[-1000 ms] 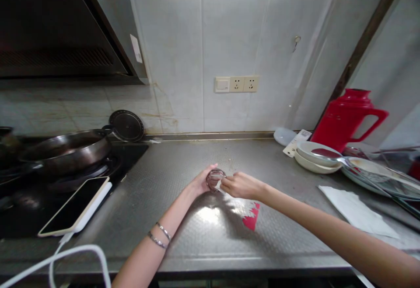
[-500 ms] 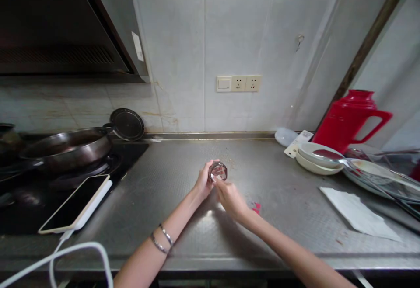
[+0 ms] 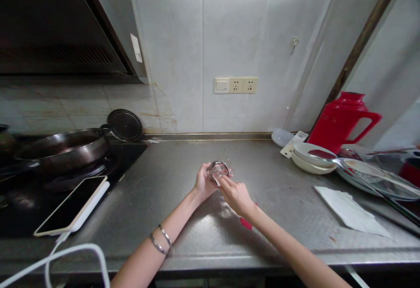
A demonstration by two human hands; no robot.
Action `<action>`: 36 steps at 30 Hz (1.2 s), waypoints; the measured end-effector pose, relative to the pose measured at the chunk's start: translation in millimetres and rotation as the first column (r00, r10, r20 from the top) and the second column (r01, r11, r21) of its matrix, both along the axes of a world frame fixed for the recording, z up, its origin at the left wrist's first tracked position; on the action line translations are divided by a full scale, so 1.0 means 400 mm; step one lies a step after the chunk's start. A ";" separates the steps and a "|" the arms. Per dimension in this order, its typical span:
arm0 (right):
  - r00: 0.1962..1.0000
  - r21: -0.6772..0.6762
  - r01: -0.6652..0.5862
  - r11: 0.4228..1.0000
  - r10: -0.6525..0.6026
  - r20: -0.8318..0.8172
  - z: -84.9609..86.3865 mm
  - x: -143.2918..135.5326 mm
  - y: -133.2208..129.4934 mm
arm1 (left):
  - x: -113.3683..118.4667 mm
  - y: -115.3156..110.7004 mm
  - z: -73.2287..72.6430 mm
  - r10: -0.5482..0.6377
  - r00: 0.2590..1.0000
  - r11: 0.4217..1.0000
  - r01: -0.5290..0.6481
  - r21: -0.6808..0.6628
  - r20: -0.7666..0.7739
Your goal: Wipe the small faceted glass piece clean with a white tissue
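Note:
A small clear glass cup (image 3: pixel 218 170) is held tilted above the steel counter (image 3: pixel 183 218), its mouth turned toward me. My left hand (image 3: pixel 203 183) wraps around its left side and grips it. My right hand (image 3: pixel 234 194) reaches up from below right, its fingertips at the cup's rim with a small white scrap between them; I cannot tell what the scrap is. A red scrap (image 3: pixel 246 223) lies on the counter under my right wrist, partly hidden.
A dark wok (image 3: pixel 62 148) sits on the stove at left, with a phone (image 3: pixel 70 205) and white cable (image 3: pixel 75 257) near the front edge. At right are stacked white bowls (image 3: pixel 310 159), a red jug (image 3: pixel 343 119), a glass lid (image 3: pixel 377 176) and a white paper napkin (image 3: pixel 349 209).
My right hand swung from the cup's right side to below it and now sits at the rim. The cup tipped more toward me and rose slightly.

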State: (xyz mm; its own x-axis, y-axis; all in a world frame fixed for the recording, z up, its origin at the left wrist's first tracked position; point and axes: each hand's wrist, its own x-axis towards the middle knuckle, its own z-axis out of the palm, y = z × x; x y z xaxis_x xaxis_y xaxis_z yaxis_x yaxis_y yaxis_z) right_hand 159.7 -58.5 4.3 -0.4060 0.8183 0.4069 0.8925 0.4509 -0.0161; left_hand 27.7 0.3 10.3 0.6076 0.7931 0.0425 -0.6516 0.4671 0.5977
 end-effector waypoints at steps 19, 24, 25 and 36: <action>0.921 0.100 -0.043 0.994 0.001 0.388 0.055 0.031 0.002 | 0.004 0.042 -0.028 0.094 0.932 0.969 -0.167 -0.184 -0.350; 0.993 -0.063 0.113 0.992 -0.111 0.029 0.005 -0.058 -0.022 | 0.014 0.026 -0.028 0.225 0.935 0.950 -0.273 -0.150 -0.275; 0.990 -0.074 0.123 0.990 -0.127 -0.054 0.000 -0.076 -0.025 | 0.014 0.023 -0.029 0.237 0.935 0.949 -0.281 -0.140 -0.265; 0.974 -0.125 0.044 0.991 -0.070 -0.217 0.007 -0.062 -0.001 | -0.006 0.013 -0.019 0.128 0.991 0.984 -0.132 -0.115 -0.049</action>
State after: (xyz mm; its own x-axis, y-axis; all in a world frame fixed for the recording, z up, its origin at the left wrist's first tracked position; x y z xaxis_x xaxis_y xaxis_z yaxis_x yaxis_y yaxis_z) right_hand 134.9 -58.7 7.0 -0.2684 0.8854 0.3796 0.8851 0.3822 -0.2656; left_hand 25.4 5.5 2.7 0.4983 0.8634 -0.0789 -0.6872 0.4488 0.5712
